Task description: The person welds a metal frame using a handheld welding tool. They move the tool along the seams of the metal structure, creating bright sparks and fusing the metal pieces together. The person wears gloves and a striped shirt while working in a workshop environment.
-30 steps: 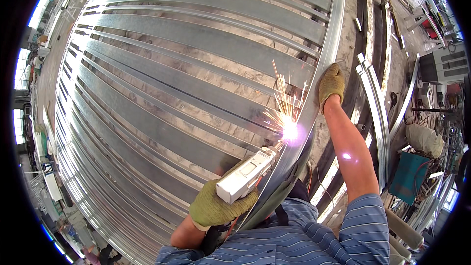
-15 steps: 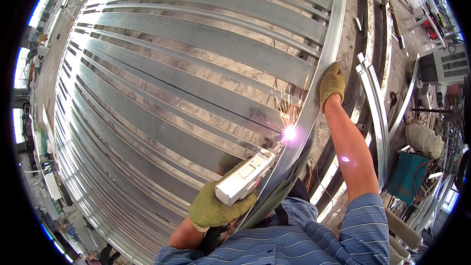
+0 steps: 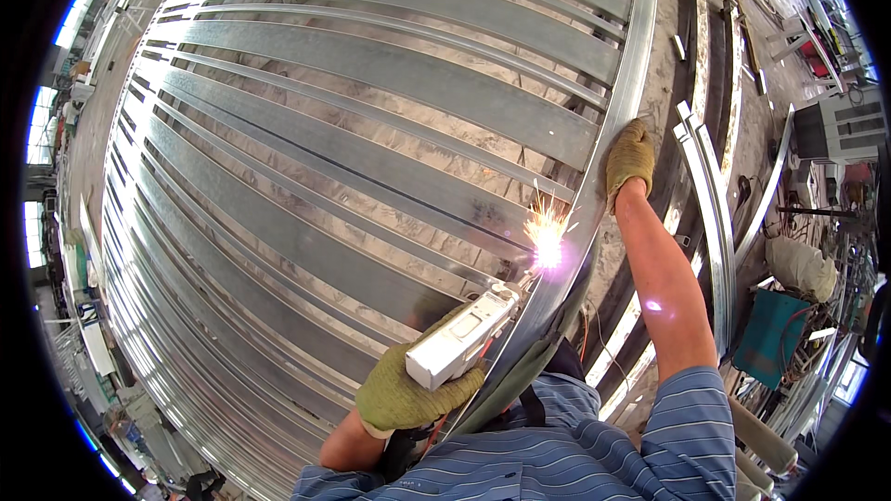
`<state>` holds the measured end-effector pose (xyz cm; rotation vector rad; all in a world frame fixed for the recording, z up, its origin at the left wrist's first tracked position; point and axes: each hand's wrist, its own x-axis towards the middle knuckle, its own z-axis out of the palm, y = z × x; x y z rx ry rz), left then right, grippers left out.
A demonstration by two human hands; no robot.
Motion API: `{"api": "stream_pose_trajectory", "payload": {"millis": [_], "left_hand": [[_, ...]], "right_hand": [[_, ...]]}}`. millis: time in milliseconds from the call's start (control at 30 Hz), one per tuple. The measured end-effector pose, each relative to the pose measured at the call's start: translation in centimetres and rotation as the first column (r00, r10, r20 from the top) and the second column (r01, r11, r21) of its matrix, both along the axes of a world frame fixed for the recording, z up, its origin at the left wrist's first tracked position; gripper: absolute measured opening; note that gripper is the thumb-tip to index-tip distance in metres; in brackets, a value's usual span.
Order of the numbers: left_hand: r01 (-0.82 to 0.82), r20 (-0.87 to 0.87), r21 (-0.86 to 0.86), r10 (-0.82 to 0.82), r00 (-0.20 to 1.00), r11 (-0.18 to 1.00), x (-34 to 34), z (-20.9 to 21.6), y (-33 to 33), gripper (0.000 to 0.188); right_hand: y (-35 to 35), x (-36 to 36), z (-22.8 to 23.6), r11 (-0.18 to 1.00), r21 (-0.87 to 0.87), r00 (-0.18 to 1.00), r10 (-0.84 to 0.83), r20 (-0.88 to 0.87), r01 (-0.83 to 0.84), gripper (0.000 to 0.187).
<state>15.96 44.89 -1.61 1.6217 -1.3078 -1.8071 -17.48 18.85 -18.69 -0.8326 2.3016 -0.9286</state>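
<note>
The left hand (image 3: 404,396), in a yellow-green knit glove, is wrapped around a white box-shaped welding gun (image 3: 461,339) whose tip throws bright sparks (image 3: 548,246) where a flat grey steel strip (image 3: 371,167) meets the long curved galvanised edge rail (image 3: 622,102). The right hand (image 3: 630,160), gloved alike, presses flat on that rail just beyond the sparks, fingers closed over its edge. The bare right forearm lies near the spray, so, as I judge it, spatter could burn it; a slip of the steadying hand might shift the rail and spoil the joint.
</note>
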Motion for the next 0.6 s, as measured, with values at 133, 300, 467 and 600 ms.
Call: {"api": "stream_pose_trajectory", "payload": {"millis": [133,300,467,600], "left_hand": [[0.004,-0.002,0.001,-0.004,1.000,1.000,0.2,-0.3,0.3,0.066],[0.057,0.050,-0.016,-0.056,0.997,0.998,0.3,0.1,-0.1,0.066],[0.025,0.023,-0.046,-0.024,0.999,0.999,0.3,-0.2,0.5,0.068],[0.002,0.010,-0.016,-0.002,1.000,1.000,0.3,-0.1,0.5,0.069]], "right_hand": [[0.0,0.2,0.3,1.000,0.012,0.999,-0.018,0.048,0.018,0.072],[0.0,0.0,-0.1,1.000,0.015,0.999,-0.010,0.049,0.009,0.072],[-0.3,-0.6,-0.6,0.999,0.034,0.994,-0.037,0.105,0.033,0.072],[-0.2,-0.1,0.0,0.999,0.043,0.999,-0.014,0.036,0.012,0.072]]}}
